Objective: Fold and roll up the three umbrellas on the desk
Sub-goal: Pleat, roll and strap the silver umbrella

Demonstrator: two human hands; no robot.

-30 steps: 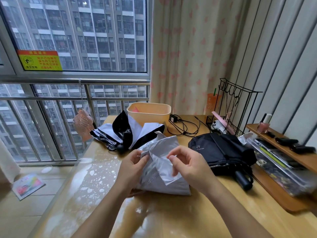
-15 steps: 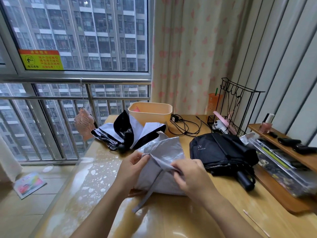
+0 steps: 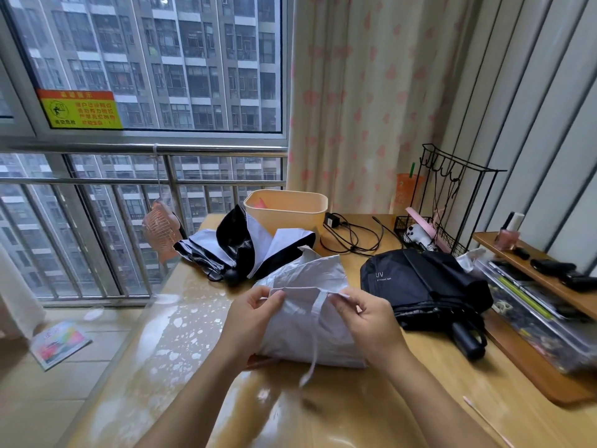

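On the floor at the far left lies a colourful booklet (image 3: 59, 344), below the window railing (image 3: 142, 181). A small pink fan (image 3: 161, 229) hangs from this railing, just beside the left edge of the desk (image 3: 323, 425).

At the back left of the desk lies the black-and-white umbrella (image 3: 239, 250), unfolded and loose, its round black handle end toward the person. Behind it stands a beige bin (image 3: 287, 215), touching its fabric.

In the middle, closest to the person, is the pale grey umbrella (image 3: 307, 334), which rests on the desk as a crumpled bundle. The left hand (image 3: 250, 321) pinches the top fold of its fabric between thumb and fingers. The right hand (image 3: 368, 321) pinches the same edge further right, with the other fingers curled. Between the two hands the strap (image 3: 315, 337) of the umbrella hangs down, and its loose end reaches the desk.

Behind the right hand a black charger cable (image 3: 352, 236) lies in loops. Just beside the grey bundle, on the right, is the black umbrella (image 3: 426, 286), also loose, with its black handle (image 3: 468, 341) pointing to the near edge. It leaves little room on that side.

Further right stands a black wire rack (image 3: 449, 202) in front of the curtain (image 3: 355, 92), then a wooden shelf (image 3: 533, 270) with a pink bottle (image 3: 508, 237) and small dark items, and under it a clear box (image 3: 533, 318). A thin stick (image 3: 484, 418) lies on the near right of the desk.
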